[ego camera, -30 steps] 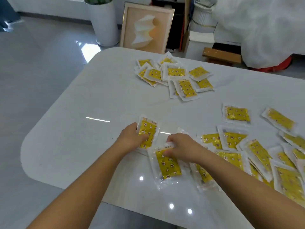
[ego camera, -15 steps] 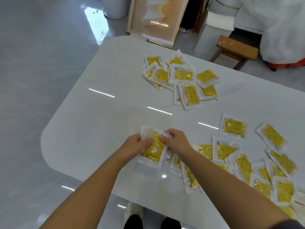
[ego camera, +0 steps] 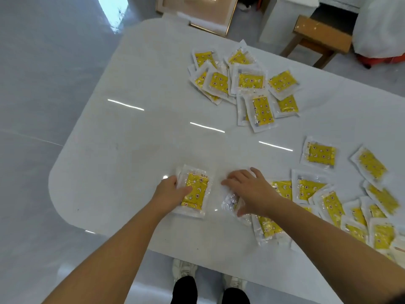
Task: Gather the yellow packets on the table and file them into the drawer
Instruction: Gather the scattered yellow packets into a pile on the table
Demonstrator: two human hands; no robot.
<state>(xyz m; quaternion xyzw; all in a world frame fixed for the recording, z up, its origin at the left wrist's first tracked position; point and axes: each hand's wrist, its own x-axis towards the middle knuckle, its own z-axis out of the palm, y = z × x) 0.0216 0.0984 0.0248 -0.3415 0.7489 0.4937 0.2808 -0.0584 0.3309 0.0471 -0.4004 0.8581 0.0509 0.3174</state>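
Observation:
Many yellow packets in clear wrappers lie on the white table (ego camera: 131, 150). My left hand (ego camera: 169, 193) grips a small stack of packets (ego camera: 196, 190) near the front edge, thumb on top. My right hand (ego camera: 248, 189) rests palm down with spread fingers on a packet (ego camera: 231, 200) at the left end of the near scatter (ego camera: 328, 202). A second pile of packets (ego camera: 252, 86) lies farther back. No drawer is in view.
A wooden stool (ego camera: 317, 38) and a framed picture (ego camera: 197, 12) stand on the floor beyond the table's far edge. My feet (ego camera: 186, 270) show below the near edge. Bare tabletop stretches to the left of my hands.
My right hand let go of the packet it laid on the left hand's stack and moved right onto the scatter. The camera has tilted further down.

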